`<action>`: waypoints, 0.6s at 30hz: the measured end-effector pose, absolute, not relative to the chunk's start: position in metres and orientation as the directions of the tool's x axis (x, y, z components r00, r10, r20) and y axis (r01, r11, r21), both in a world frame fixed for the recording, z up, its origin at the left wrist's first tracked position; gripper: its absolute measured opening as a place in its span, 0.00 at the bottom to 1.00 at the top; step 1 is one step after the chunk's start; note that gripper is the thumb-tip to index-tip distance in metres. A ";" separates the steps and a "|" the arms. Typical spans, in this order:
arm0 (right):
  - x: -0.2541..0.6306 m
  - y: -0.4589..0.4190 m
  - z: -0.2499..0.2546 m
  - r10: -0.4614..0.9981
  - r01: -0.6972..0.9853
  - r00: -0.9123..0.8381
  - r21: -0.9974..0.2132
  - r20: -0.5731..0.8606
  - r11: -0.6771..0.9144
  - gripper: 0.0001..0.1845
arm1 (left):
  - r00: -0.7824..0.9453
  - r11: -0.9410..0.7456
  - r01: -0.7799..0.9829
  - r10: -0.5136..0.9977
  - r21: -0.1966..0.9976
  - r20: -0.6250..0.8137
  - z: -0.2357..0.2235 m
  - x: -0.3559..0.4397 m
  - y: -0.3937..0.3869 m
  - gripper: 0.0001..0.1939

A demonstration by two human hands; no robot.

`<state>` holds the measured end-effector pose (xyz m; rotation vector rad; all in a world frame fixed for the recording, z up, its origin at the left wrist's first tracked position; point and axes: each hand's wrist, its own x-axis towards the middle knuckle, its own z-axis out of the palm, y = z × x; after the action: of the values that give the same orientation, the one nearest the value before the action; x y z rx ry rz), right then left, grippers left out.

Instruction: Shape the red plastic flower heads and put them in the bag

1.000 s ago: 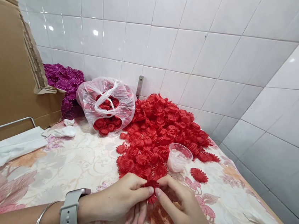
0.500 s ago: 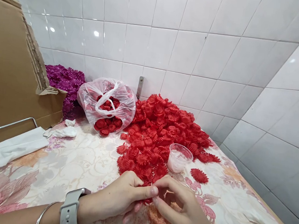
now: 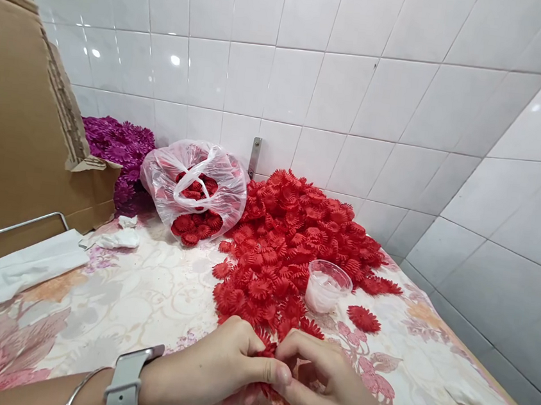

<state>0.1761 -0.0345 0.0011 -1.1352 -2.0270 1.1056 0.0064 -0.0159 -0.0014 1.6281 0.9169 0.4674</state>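
My left hand is closed around a red fabric flower, its thumb lying across the front. A silver watch and a bangle are on that wrist. My right hand meets it from the right, thumb and forefinger pinched at the same flower; most of the flower is hidden by my fingers. Just beyond both hands spreads a big heap of red fabric flowers. A clear plastic cup with whitish contents stands at the heap's front right. One loose red flower lies to the right of the cup.
A clear plastic bag of red flowers sits left of the heap, with purple flowers behind it. Cardboard stands at the left, near white paper. A floral cloth covers the table; tiled walls rise behind and right.
My hands have shifted slightly down, the right thumb and forefinger now closer against the left thumb. More red petals show above and between the hands.
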 end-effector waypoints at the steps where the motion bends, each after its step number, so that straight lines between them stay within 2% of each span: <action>1: 0.176 -0.035 0.001 0.879 0.426 -0.472 -0.853 0.074 0.301 0.10 | 0.616 -0.045 0.317 0.769 0.947 -0.170 -0.001 0.006 -0.016 0.22; 4: 0.175 -0.038 0.001 0.908 0.378 -0.413 -0.893 0.073 0.244 0.11 | 0.622 -0.048 0.297 0.767 0.954 -0.155 -0.001 0.007 -0.017 0.22; 8: 0.174 -0.037 -0.002 0.921 0.039 -0.389 -0.999 0.019 0.037 0.10 | 0.656 0.062 0.194 0.734 0.979 -0.176 0.000 0.009 -0.015 0.20; 13: 0.172 -0.035 -0.004 0.941 -0.183 -0.338 -0.979 -0.023 -0.090 0.08 | 0.694 0.185 0.056 0.699 0.981 -0.172 0.000 0.014 -0.015 0.21; 18: 0.166 -0.037 -0.004 0.941 -0.328 -0.334 -0.930 -0.048 -0.164 0.08 | 0.685 0.203 -0.009 0.715 0.979 -0.142 -0.003 0.015 -0.016 0.21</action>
<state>0.1660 -0.0373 -0.0041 -0.8384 -1.1028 1.6756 0.0150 -0.0157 -0.0026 1.2815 0.6769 0.5626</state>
